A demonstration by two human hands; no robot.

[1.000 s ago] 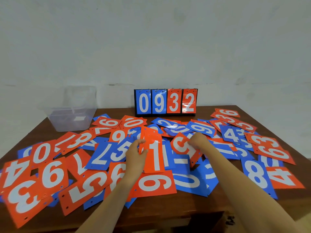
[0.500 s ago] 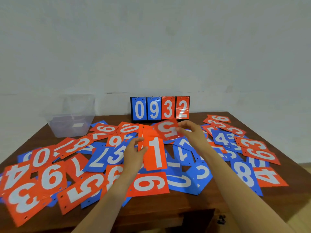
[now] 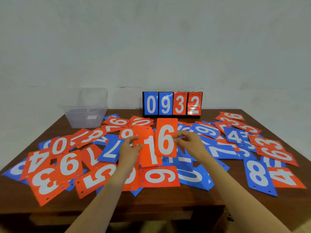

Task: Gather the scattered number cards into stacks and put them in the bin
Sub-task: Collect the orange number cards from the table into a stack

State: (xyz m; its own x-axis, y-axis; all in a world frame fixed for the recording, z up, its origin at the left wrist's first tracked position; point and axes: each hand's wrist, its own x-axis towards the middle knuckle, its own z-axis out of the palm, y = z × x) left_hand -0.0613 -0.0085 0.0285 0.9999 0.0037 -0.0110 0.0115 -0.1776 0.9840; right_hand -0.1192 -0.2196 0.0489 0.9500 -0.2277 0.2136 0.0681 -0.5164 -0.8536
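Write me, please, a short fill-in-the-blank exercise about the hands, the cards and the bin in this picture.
The left hand pinches the covered orange card, whose digit is ____.
The right hand holds the front orange card, whose digit is ____.
The scoreboard by the wall reads ____.
The clear bin stands at the far ____ corner of the table.

Missing words: 1; 6; 0932; left.

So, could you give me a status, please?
Left hand pinches orange rectangular 1 card. Right hand pinches orange rectangular 6 card. Clear plastic bin far left.
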